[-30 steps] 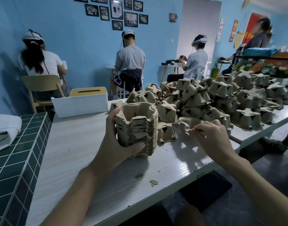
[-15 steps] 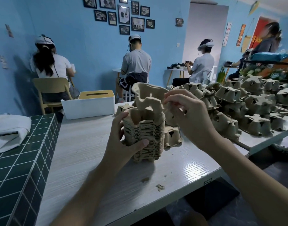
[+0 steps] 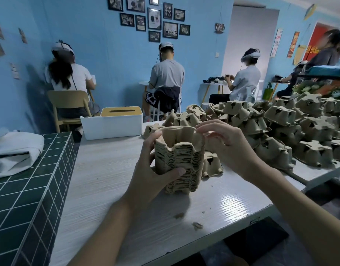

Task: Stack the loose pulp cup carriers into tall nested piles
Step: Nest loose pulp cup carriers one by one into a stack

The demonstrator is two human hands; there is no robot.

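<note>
Two grips are on one pile. My left grip (image 3: 152,170) wraps round the left side of the nested pile (image 3: 182,160), thumb in front and fingers behind, and holds it tight. The pile stands up straight on the counter (image 3: 107,179), right in front of me, so its long way goes up and down.

My right grip (image 3: 228,146) is at the top right edge of the pile. Its fingers are curled and, as far as I can tell, they pinch the rim of the top carrier (image 3: 177,134). I think this one needs a push straight down, along the pile's long way, to sit snug.

The loose carriers (image 3: 280,127) lie in a big heap to the right of the pile and behind it. One single carrier (image 3: 211,166) lies just beside the pile's foot, on the right. All of them are on my right grip's side, so I think that grip is nearer for the next pick.

A little sign (image 3: 219,27) on the blue wall says "Coffee". The posters by the door are too blurry to read. I see no writing on the carriers.
</note>
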